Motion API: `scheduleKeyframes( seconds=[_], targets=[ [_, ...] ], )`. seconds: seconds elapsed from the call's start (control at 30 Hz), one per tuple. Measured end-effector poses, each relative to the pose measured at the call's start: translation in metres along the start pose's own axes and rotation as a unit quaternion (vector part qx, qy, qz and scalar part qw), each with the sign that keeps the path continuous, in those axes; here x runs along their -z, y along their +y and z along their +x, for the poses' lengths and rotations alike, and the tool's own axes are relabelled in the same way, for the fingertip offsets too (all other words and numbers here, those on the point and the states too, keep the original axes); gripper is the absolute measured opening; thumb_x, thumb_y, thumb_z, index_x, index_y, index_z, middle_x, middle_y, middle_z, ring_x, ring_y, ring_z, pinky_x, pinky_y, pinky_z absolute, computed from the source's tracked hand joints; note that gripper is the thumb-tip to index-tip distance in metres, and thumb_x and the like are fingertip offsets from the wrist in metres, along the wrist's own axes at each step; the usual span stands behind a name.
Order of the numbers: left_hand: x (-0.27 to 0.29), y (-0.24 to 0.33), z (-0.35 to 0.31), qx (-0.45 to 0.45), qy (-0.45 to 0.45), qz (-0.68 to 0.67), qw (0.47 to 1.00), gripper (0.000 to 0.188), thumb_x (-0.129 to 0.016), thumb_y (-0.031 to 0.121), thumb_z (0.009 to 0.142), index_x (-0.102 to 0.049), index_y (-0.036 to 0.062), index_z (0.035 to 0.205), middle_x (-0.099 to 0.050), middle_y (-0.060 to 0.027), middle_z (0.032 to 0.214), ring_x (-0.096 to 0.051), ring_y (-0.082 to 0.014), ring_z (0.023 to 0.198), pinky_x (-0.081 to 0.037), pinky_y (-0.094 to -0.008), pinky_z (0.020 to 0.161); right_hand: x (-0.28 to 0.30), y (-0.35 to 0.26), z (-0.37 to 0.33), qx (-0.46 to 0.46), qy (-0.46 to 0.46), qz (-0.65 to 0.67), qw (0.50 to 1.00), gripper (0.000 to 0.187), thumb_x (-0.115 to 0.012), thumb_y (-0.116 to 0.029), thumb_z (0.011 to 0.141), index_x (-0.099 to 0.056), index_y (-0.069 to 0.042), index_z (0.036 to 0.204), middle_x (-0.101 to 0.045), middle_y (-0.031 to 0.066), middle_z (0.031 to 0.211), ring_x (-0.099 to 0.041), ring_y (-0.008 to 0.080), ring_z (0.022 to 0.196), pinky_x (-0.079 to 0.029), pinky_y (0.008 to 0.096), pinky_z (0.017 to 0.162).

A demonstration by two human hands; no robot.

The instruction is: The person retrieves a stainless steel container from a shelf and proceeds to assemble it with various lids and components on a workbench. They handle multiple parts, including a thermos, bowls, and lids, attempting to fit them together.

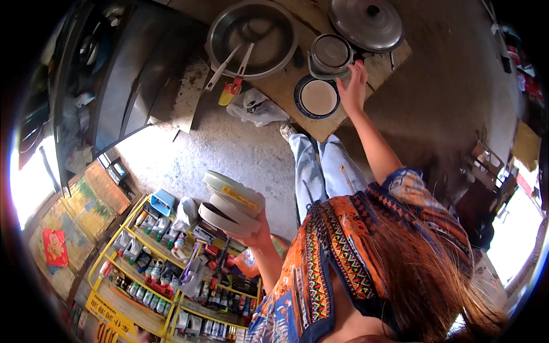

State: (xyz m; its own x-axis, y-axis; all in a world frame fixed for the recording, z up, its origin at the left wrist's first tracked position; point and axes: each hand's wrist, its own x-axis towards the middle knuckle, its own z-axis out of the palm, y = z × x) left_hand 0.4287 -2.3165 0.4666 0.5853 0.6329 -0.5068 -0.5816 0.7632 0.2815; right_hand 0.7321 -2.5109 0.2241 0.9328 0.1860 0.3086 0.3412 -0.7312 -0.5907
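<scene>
My left hand [258,228] is closed around two stacked, round, pale grey-green plastic pieces [233,200] with a yellow label, held up over the floor. My right hand [354,87] reaches to the table, its thumb apart from the fingers. It is beside a round container [331,52] with a steel top and a grey-green rim; I cannot tell whether the fingertips touch it. Just left of this hand, a blue-rimmed plate or bowl [318,97] with a pale middle sits at the table's near edge.
On the table [291,86] are a large steel basin [220,37], a domed pot lid [366,23], a spatula with a red and yellow head [231,91] and a plastic bag [257,107]. A yellow rack [166,268] of bottles stands at lower left. Dark cabinets [148,74] line the left.
</scene>
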Motion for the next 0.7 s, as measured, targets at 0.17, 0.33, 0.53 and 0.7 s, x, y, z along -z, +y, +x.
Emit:
scheduleKeyframes(
  seconds=[0.17,0.33,0.53,0.7],
  targets=[
    [0.003,0.001,0.01,0.021,0.014,0.004,1.0,0.067,-0.074,0.029,0.08,-0.044,0.0095,0.138,-0.045,-0.0163,0.126,-0.042,-0.0324,0.117,-0.034,-0.0489,0.102,-0.001,0.01,-0.064,-0.214,0.052,-0.08,0.972,0.048,-0.073,-0.017,0.085,-0.047,-0.003,0.122,-0.052,0.0173,0.119,-0.051,0.0313,0.113,-0.046,0.0404,0.086],
    [0.005,0.003,0.018,0.046,0.015,0.013,0.999,0.063,-0.072,0.032,0.083,-0.046,0.0108,0.137,-0.046,-0.0147,0.125,-0.043,-0.0316,0.116,-0.035,-0.0489,0.101,-0.022,0.061,-0.054,-0.446,-0.022,0.382,0.809,0.028,-0.068,-0.014,0.09,-0.05,-0.004,0.11,-0.057,0.0023,0.074,-0.055,0.011,0.056,-0.045,0.0261,0.053],
    [0.009,-0.003,0.024,0.1,0.005,-0.023,0.995,0.068,-0.071,0.043,0.082,-0.045,0.0159,0.138,-0.048,-0.0107,0.131,-0.044,-0.0304,0.119,-0.035,-0.0494,0.101,0.01,0.102,-0.067,-0.406,-0.025,0.325,0.854,0.019,-0.063,-0.01,0.092,-0.056,-0.004,0.11,-0.054,0.0,0.073,-0.052,0.0083,0.061,-0.041,0.0268,0.053],
    [0.003,-0.011,0.022,0.092,0.028,-0.008,0.995,0.062,-0.067,0.03,0.087,-0.042,0.0088,0.14,-0.044,-0.0142,0.123,-0.044,-0.0301,0.113,-0.036,-0.0471,0.1,0.047,0.148,-0.065,-0.409,-0.045,0.248,0.877,0.05,-0.067,-0.013,0.091,-0.05,-0.007,0.137,-0.06,0.0003,0.086,-0.055,0.0078,0.068,-0.046,0.0245,0.059]
  ],
)
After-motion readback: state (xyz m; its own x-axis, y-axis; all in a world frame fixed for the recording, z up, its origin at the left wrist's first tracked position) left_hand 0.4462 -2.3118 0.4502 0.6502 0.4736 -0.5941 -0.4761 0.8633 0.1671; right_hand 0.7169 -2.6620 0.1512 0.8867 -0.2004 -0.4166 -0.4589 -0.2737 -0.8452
